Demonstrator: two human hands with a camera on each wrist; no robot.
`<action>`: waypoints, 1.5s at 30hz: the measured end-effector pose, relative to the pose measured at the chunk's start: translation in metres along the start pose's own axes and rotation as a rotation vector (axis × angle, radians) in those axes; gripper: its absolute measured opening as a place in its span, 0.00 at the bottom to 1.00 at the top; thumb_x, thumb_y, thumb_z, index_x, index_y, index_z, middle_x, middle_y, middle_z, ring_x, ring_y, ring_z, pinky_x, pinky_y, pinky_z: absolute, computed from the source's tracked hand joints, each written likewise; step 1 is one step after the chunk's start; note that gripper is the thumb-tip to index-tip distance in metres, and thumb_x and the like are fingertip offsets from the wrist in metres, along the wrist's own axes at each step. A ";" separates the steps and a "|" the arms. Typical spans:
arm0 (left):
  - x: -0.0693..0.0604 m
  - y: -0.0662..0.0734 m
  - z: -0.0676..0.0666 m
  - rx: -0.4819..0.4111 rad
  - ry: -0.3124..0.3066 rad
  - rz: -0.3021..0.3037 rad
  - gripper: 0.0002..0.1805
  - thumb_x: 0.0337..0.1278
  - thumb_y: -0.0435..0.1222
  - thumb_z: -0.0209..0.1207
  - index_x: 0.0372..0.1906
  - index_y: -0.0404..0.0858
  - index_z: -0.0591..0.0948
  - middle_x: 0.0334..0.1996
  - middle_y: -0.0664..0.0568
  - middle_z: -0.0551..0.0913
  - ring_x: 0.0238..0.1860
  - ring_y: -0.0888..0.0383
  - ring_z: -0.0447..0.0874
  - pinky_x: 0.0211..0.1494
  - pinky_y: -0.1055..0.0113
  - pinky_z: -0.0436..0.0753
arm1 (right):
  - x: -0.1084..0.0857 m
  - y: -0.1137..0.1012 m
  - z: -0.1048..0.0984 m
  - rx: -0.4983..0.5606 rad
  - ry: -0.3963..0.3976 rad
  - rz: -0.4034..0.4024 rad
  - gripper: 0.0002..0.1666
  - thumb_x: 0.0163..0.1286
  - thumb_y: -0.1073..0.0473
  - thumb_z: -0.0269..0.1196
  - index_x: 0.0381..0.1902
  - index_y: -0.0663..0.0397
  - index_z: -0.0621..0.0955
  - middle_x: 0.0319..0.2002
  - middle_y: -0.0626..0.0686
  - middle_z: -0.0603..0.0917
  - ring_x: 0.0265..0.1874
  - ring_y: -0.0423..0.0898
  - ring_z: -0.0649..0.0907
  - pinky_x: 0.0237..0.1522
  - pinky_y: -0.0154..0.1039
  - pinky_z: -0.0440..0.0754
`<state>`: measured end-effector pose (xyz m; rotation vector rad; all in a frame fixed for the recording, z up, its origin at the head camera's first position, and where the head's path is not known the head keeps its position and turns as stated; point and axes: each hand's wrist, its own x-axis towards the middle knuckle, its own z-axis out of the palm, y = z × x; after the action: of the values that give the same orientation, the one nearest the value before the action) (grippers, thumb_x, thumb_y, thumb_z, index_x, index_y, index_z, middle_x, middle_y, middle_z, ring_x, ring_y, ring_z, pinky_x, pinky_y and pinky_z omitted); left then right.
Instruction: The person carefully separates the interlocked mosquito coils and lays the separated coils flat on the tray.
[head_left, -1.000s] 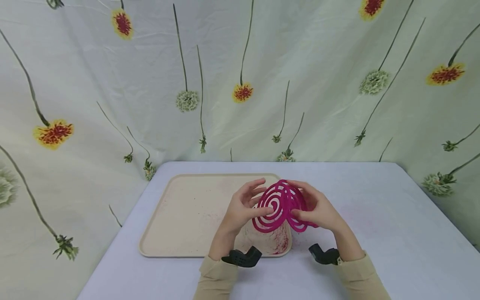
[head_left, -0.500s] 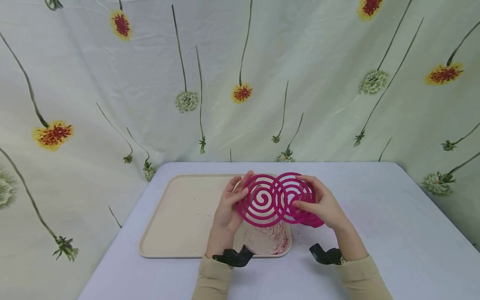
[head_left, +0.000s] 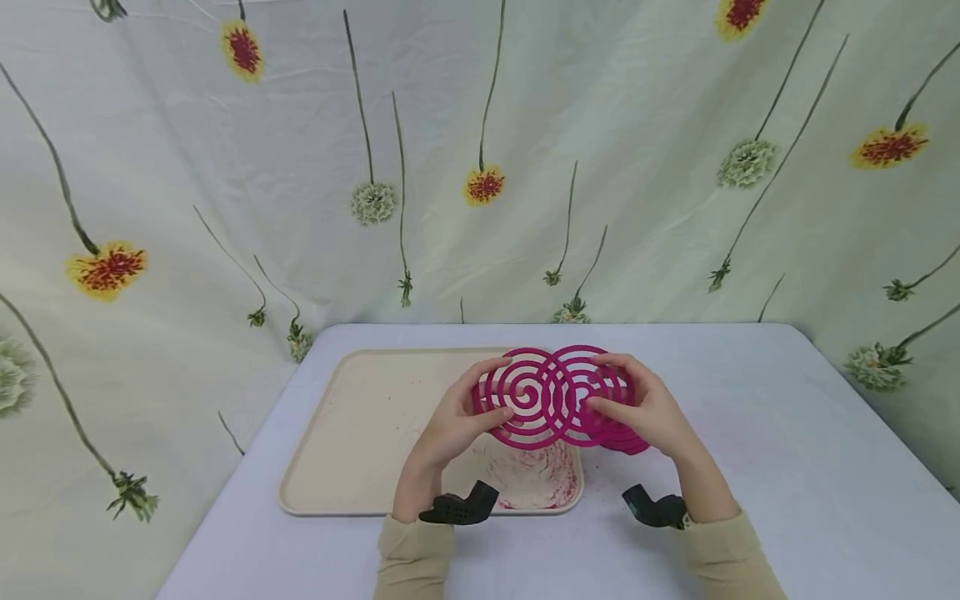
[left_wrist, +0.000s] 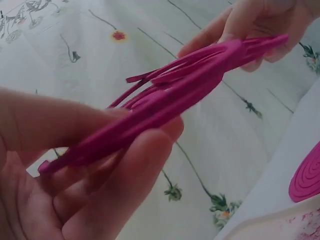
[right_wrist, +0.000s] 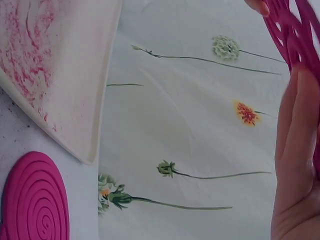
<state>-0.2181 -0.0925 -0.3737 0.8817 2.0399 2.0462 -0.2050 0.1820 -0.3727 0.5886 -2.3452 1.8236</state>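
Two overlapping magenta spirals (head_left: 527, 398) are held up side by side above the tray's right part, facing the head view. My left hand (head_left: 457, 417) pinches the left spiral's side, thumb in front and fingers behind. At the other side my right hand (head_left: 651, 412) grips the right spiral, thumb over its coils. Edge-on in the left wrist view, the magenta strips (left_wrist: 165, 105) lie between thumb and fingers, with some coils hanging apart. In the right wrist view, my right hand (right_wrist: 300, 160) is at the edge, beside the magenta strips (right_wrist: 285, 30).
A flat magenta coiled disc (right_wrist: 37, 200) lies on the white table (head_left: 750, 417), right of the beige tray (head_left: 360, 508). Red-pink smears and crumbs mark the tray's right part. A flowered cloth (head_left: 660, 208) hangs behind the table.
The spirals have turned from a folded, tilted pose to flat facing the head view. My left hand moved left, loosened its fingers, then pinched the left spiral again. My right hand keeps its grip.
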 end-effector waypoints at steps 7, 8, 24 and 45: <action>-0.004 0.000 -0.007 0.100 -0.097 0.064 0.21 0.53 0.27 0.62 0.55 0.30 0.77 0.48 0.40 0.78 0.43 0.44 0.79 0.42 0.64 0.83 | -0.008 -0.002 -0.017 -0.022 -0.215 -0.046 0.21 0.61 0.67 0.64 0.53 0.64 0.76 0.46 0.63 0.78 0.38 0.50 0.83 0.35 0.42 0.85; -0.005 0.001 -0.007 0.118 -0.101 0.070 0.20 0.53 0.27 0.63 0.53 0.30 0.78 0.45 0.41 0.80 0.40 0.46 0.79 0.39 0.65 0.83 | -0.008 -0.002 -0.018 -0.019 -0.223 -0.052 0.21 0.61 0.68 0.63 0.53 0.65 0.76 0.46 0.63 0.78 0.37 0.49 0.83 0.35 0.42 0.85; -0.002 0.002 0.003 0.137 0.115 0.063 0.15 0.54 0.28 0.63 0.48 0.28 0.81 0.31 0.39 0.80 0.28 0.59 0.74 0.31 0.73 0.80 | -0.006 -0.006 -0.009 -0.102 -0.082 -0.087 0.21 0.60 0.67 0.65 0.52 0.64 0.79 0.42 0.57 0.81 0.32 0.42 0.81 0.30 0.36 0.84; 0.020 -0.006 0.056 -0.244 0.628 0.170 0.16 0.57 0.32 0.62 0.49 0.29 0.80 0.43 0.46 0.84 0.43 0.54 0.83 0.45 0.62 0.82 | 0.000 -0.012 0.034 0.082 0.597 -0.244 0.22 0.60 0.74 0.62 0.54 0.68 0.77 0.41 0.41 0.82 0.32 0.36 0.85 0.32 0.31 0.82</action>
<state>-0.2092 -0.0331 -0.3773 0.4068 1.9379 2.8716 -0.1949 0.1468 -0.3708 0.2665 -1.7371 1.6904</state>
